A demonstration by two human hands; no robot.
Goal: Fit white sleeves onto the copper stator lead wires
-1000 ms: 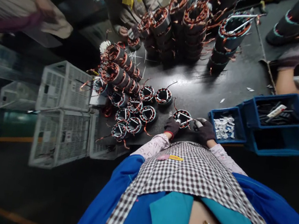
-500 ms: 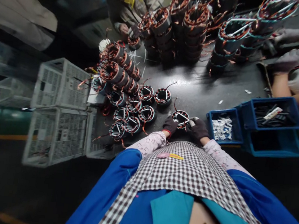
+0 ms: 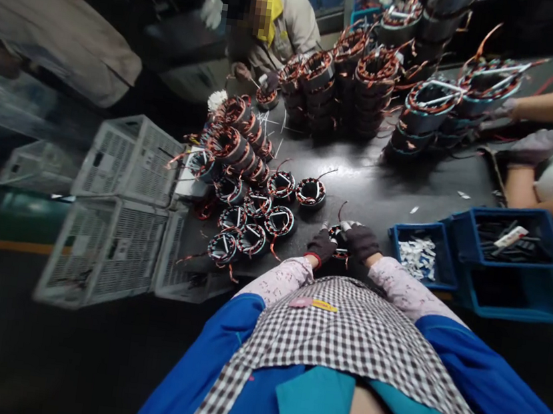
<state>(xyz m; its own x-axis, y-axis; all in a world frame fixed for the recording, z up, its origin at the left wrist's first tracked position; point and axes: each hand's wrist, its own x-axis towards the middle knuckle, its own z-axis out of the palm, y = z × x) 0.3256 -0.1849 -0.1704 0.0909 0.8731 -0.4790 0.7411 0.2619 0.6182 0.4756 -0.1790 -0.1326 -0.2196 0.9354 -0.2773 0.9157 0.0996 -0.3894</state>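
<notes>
A small motor stator with copper windings stands on the dark table close to my apron. My left hand, in a dark glove with pale fingertips, is closed on its left side. From the right, my right hand, gloved alike, grips its far rim and covers much of the top. One copper lead sticks up beyond the fingers. Just to the left and farther off stand several similar stators, among them a single stator with white strips across its opening.
Right of my hands is a blue bin of white pieces, beside stacked blue bins with dark parts. Stator stacks stand at the back. Grey crates are at left. Co-workers' hands work at the far side and right.
My right hand has moved left over the top of the stator, hiding more of it. The camera view has shifted, so the table's things appear lower and slightly to the right.
</notes>
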